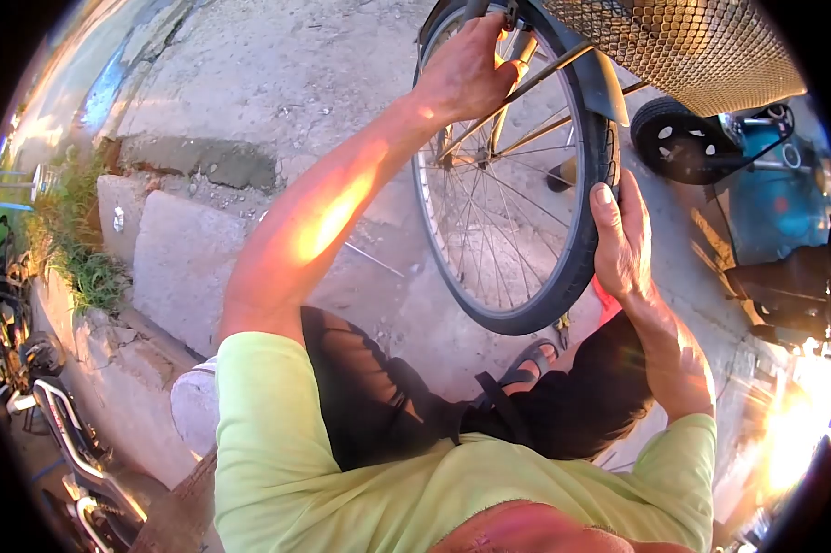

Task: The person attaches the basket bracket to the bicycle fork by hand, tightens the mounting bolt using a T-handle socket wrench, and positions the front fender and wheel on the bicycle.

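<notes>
A bicycle's front wheel (503,318) stands before me, with thin spokes and a black tyre. My left hand (466,78) is closed around the fork (524,46) near the top of the wheel, beside the brake; some fingertips are hidden there. Against the tyre's outer right side lies my right hand (624,244), its thumb and fingers stretched upward along the tread. Over the wheel are a dark mudguard (602,85) and metal stays (549,69). A wire mesh basket (683,46) hangs above at the right.
My sandalled foot (533,362) is on the concrete below the wheel. A blue machine with a black wheel (678,138) stands at the right. On the left are broken concrete slabs (185,249), grass (84,267) and a bicycle frame (70,433). Bright sunlight glares at lower right.
</notes>
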The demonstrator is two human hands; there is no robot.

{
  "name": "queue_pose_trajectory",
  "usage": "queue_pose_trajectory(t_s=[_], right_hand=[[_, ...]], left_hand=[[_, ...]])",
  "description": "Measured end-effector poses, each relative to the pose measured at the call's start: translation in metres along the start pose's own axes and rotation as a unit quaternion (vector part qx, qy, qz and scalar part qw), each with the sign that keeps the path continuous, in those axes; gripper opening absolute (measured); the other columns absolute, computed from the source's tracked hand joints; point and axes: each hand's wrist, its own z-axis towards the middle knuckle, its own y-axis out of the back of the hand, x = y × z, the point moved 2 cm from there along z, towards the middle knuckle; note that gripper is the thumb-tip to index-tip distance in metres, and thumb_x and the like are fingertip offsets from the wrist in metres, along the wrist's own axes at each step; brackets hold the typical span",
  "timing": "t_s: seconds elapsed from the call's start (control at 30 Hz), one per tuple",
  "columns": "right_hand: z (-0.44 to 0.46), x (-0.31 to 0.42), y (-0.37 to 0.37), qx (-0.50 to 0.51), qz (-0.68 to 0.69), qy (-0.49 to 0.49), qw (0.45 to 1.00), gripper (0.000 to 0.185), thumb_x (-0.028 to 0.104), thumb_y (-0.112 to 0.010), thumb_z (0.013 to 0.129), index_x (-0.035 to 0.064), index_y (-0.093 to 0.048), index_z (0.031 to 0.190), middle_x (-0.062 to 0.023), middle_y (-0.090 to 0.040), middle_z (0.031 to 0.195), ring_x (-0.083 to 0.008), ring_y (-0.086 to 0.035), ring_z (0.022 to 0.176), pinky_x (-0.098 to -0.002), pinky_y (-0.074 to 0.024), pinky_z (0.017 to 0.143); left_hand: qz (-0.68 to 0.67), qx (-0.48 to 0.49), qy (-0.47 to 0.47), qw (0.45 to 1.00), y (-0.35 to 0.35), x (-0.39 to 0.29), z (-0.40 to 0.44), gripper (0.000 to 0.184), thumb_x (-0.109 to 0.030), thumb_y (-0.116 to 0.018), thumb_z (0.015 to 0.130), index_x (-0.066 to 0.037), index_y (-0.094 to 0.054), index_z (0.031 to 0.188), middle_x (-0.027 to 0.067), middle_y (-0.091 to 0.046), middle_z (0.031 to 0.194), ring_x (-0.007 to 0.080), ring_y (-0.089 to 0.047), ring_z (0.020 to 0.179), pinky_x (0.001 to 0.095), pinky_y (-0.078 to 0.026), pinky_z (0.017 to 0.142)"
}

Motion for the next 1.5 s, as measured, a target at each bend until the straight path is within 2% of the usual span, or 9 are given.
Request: queue_pose_trajectory(t_s=[0.13, 0.53, 0.8, 0.83, 0.87, 0.93, 1.2, 1.27, 1.5], right_hand=[[-0.001, 0.008, -0.004, -0.020, 0.008, 0.003, 1.000, 0.038, 0.039, -0.053, 0.098, 0.0006, -0.050, 0.098, -0.0022, -0.047, 0.076, -0.0094, -0.042, 0.072, -0.0276, -0.0395, 0.063], [0.001, 0.001, -0.016, 0.022, 0.060, 0.044, 0.997, 0.039, 0.040, -0.048, 0.099, 0.0012, -0.052, 0.100, -0.0015, -0.044, 0.079, -0.0100, -0.039, 0.075, -0.0275, -0.0359, 0.066], [0.004, -0.004, -0.020, 0.054, 0.122, 0.059, 0.989, 0.045, 0.046, -0.051, 0.098, 0.0007, -0.053, 0.100, 0.0038, -0.043, 0.084, -0.0060, -0.035, 0.077, -0.0222, -0.0312, 0.067], [0.004, -0.009, -0.016, 0.091, 0.121, 0.052, 0.987, 0.061, 0.051, -0.052, 0.099, -0.0039, -0.051, 0.127, 0.0037, -0.049, 0.093, -0.0040, -0.040, 0.081, -0.0173, -0.0336, 0.072], [0.003, -0.006, -0.019, 0.075, 0.113, 0.053, 0.989, 0.056, 0.049, -0.052, 0.099, -0.0029, -0.052, 0.120, 0.0038, -0.047, 0.089, -0.0046, -0.039, 0.080, -0.0188, -0.0327, 0.071], [0.004, 0.004, -0.028, 0.047, 0.095, 0.058, 0.993, 0.049, 0.047, -0.052, 0.098, -0.0010, -0.054, 0.105, 0.0040, -0.042, 0.083, -0.0057, -0.035, 0.078, -0.0218, -0.0308, 0.068], [0.004, 0.012, -0.042, 0.024, 0.083, 0.064, 0.994, 0.055, 0.050, -0.054, 0.097, -0.0029, -0.056, 0.112, 0.0016, -0.045, 0.089, -0.0076, -0.038, 0.081, -0.0228, -0.0332, 0.071], [0.003, 0.021, -0.044, 0.053, 0.093, 0.033, 0.994, 0.053, 0.049, -0.055, 0.097, -0.0027, -0.055, 0.111, 0.0022, -0.046, 0.088, -0.0075, -0.039, 0.080, -0.0228, -0.0336, 0.070], [0.012, 0.054, -0.073, 0.086, 0.220, -0.023, 0.971, 0.061, 0.043, -0.071, 0.090, -0.0089, -0.052, 0.115, -0.0096, -0.064, 0.093, -0.0110, -0.061, 0.077, -0.0257, -0.0528, 0.065]], left_hand=[[0.012, 0.009, 0.029, 0.999, 0.001, 0.007, 0.000, 0.054, -0.025, -0.063, 0.087, 0.000, -0.049, 0.133, 0.0251, -0.055, 0.130, 0.0415, -0.054, 0.120, 0.0438, -0.044, 0.102], [-0.015, 0.047, 0.028, 0.998, 0.016, 0.016, 0.005, 0.066, -0.020, -0.064, 0.090, -0.004, -0.034, 0.145, 0.0262, -0.062, 0.119, 0.0423, -0.060, 0.111, 0.0460, -0.049, 0.095], [-0.110, 0.106, -0.011, 0.988, 0.028, 0.020, 0.006, 0.060, -0.015, -0.059, 0.092, -0.002, -0.035, 0.145, 0.0168, -0.067, 0.087, 0.0299, -0.065, 0.084, 0.0411, -0.051, 0.077], [-0.120, 0.110, -0.018, 0.987, 0.029, 0.020, 0.007, 0.059, -0.014, -0.059, 0.092, -0.003, -0.036, 0.145, 0.0157, -0.066, 0.084, 0.0283, -0.065, 0.081, 0.0404, -0.051, 0.076], [-0.129, 0.113, -0.026, 0.985, 0.031, 0.020, 0.007, 0.059, -0.013, -0.058, 0.092, -0.003, -0.036, 0.145, 0.0147, -0.066, 0.081, 0.0267, -0.064, 0.078, 0.0396, -0.051, 0.074], [-0.042, 0.109, 0.116, 0.986, 0.027, 0.018, 0.003, 0.059, -0.030, -0.067, 0.088, -0.008, -0.048, 0.139, 0.0226, -0.065, 0.115, 0.0375, -0.061, 0.110, 0.0415, -0.048, 0.094], [-0.071, 0.044, 0.049, 0.995, 0.012, 0.047, 0.011, 0.052, -0.036, -0.068, 0.090, -0.009, -0.055, 0.133, 0.0153, -0.069, 0.111, 0.0263, -0.065, 0.104, 0.0366, -0.051, 0.090], [-0.173, 0.135, 0.068, 0.973, 0.028, 0.052, 0.014, 0.052, -0.011, -0.059, 0.092, -0.004, -0.044, 0.141, 0.0071, -0.061, 0.073, 0.0170, -0.057, 0.069, 0.0353, -0.049, 0.064], [-0.245, 0.112, 0.194, 0.943, 0.089, 0.025, 0.006, 0.038, -0.029, -0.062, 0.095, -0.003, -0.063, 0.123, 0.0074, -0.069, 0.104, 0.0135, -0.062, 0.086, 0.0281, -0.050, 0.070]])
